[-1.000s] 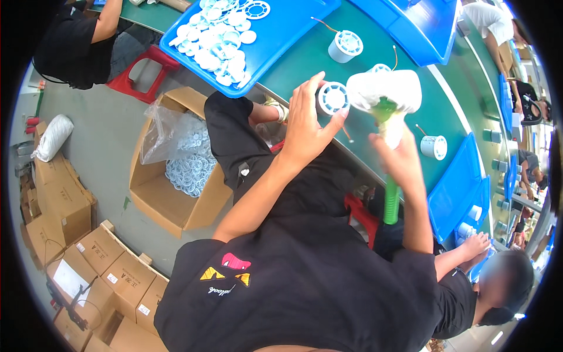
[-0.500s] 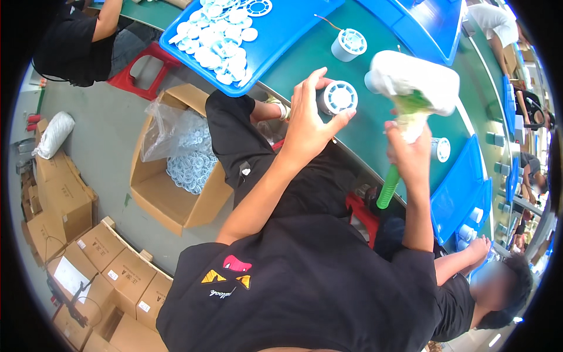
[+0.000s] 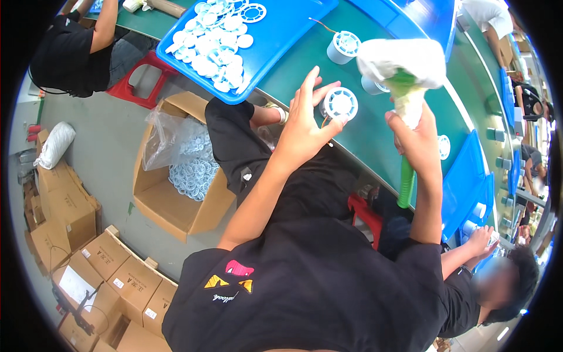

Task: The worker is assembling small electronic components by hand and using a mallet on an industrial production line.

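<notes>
My right hand [image 3: 419, 138] is closed round the green handle [image 3: 406, 185] of a mallet, whose head [image 3: 402, 63] is wrapped in white material and raised above the table. To its left, my left hand [image 3: 305, 129] steadies a white cylindrical part [image 3: 340, 104] with a slotted round top. The thumb lies at its near edge and a finger reaches behind it; the index finger points away, off the part. A similar white part [image 3: 343, 47] with a thin wire stands farther off. Another one [image 3: 374, 85] is partly hidden below the mallet head.
A blue tray [image 3: 264, 53] of pale discs and rings lies at the far left of the green table [image 3: 366, 141]. Another blue tray [image 3: 463, 182] is at the right, beside a co-worker's hands [image 3: 484, 240]. An open carton [image 3: 170, 211] of rings sits on the floor at left.
The mallet and my right hand have shifted, with the handle now more upright. The part in my left hand has its top turned more toward me, and its wire now shows.
</notes>
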A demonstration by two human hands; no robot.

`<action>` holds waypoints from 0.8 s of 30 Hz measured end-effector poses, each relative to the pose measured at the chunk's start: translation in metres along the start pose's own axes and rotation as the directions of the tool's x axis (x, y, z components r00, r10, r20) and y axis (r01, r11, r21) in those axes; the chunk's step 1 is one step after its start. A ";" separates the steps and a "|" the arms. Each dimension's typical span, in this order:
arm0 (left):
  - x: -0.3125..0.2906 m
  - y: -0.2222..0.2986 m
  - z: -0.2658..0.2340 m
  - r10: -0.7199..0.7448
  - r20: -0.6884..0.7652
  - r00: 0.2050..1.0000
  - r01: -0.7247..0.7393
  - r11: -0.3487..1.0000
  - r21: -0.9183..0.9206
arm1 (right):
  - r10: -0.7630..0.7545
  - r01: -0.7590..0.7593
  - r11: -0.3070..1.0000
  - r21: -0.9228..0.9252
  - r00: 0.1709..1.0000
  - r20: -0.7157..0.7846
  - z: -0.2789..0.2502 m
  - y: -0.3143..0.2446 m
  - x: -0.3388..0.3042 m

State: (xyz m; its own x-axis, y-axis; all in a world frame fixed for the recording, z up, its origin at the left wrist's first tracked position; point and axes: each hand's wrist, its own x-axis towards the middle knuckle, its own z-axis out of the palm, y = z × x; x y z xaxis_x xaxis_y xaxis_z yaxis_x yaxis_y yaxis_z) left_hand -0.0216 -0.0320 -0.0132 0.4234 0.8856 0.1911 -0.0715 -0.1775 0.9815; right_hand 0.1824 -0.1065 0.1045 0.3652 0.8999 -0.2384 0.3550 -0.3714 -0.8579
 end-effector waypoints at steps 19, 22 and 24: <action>-0.004 0.011 0.001 -0.079 0.010 0.997 0.076 0.982 0.170 | -0.037 -0.060 0.984 -0.169 0.855 -0.518 -0.002 0.072 -0.003; -0.003 0.010 0.014 -0.199 0.001 0.980 0.198 0.975 -0.097 | -0.126 -0.139 0.888 -0.439 0.844 -0.521 -0.006 0.079 -0.005; -0.001 0.012 0.021 -0.256 0.044 0.966 0.258 0.929 -0.266 | -0.514 0.041 0.744 -0.667 0.672 -0.533 -0.002 0.077 -0.013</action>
State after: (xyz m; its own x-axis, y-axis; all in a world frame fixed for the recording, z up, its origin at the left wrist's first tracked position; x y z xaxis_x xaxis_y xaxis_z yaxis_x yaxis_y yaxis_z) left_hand -0.0037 -0.0446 -0.0015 0.4668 0.8818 -0.0670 -0.1977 0.1779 0.9640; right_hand 0.2066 -0.1473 0.0427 0.5214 0.6739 0.5234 0.8528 -0.3920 -0.3449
